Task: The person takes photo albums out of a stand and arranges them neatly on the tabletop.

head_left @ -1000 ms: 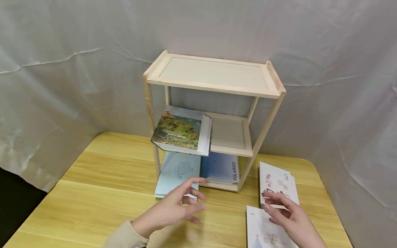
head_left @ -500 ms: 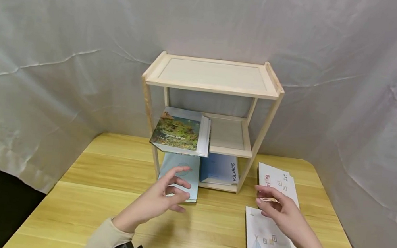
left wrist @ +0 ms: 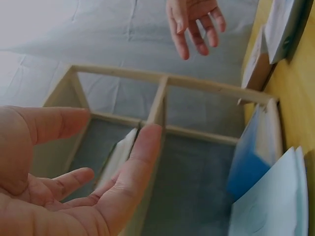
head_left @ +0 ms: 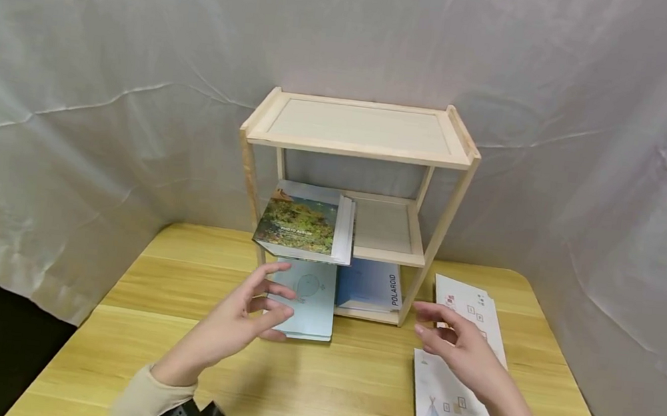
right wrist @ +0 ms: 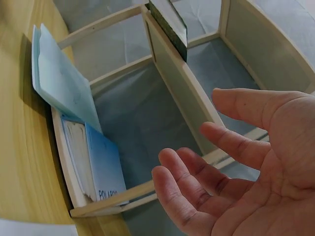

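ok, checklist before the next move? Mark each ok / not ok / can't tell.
1. Left hand and right hand free: ok, both hold nothing.
2. Photo album fully on middle shelf: not ok, overhangs the front.
3. Light blue book inside bottom shelf: not ok, sticks out in front.
4. Blue POLAROID book inside bottom shelf: ok.
5. Near white book and far white book shelved: not ok, on table.
6. Album secure against tipping: cannot tell.

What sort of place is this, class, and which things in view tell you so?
Probably a curtained-off work booth, set up for tabletop activities: grey cloth hangs behind and on both sides of a wooden table, where a small shelf holds a photo album.
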The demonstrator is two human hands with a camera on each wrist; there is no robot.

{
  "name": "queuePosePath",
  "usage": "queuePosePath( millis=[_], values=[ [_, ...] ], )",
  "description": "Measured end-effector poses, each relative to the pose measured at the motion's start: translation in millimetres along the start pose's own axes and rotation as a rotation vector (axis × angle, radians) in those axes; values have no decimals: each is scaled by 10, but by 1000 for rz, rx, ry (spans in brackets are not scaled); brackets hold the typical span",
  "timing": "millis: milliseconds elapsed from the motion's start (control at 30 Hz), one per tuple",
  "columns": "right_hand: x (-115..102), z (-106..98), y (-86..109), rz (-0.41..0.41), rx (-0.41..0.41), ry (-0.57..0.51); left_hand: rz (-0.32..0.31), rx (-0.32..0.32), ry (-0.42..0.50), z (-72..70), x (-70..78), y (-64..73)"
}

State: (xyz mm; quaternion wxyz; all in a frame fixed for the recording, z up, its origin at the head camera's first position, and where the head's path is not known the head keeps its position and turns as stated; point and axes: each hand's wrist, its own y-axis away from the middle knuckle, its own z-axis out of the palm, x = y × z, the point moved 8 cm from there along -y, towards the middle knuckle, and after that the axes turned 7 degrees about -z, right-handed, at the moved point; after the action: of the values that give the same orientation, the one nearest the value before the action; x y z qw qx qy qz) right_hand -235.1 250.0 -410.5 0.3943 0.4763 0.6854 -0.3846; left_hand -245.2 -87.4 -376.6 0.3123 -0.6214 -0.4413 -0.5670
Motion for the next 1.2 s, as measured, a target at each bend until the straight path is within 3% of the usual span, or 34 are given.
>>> queuePosePath(
  millis=[233,500,733,1200],
  values=[
    [-125,-2,-86,-13,-5,11,47,70,-48,-245,133,126],
    [-305,76,-221,-31,-35,-12,87,123,-91,-470,244,170],
    [-425,173,-378,-50,-57,-35,77,177,-148,-655,317,125],
    [-590,231,-645,-90,-49,-8,38,195,-155,-845,346,-25]
  ],
)
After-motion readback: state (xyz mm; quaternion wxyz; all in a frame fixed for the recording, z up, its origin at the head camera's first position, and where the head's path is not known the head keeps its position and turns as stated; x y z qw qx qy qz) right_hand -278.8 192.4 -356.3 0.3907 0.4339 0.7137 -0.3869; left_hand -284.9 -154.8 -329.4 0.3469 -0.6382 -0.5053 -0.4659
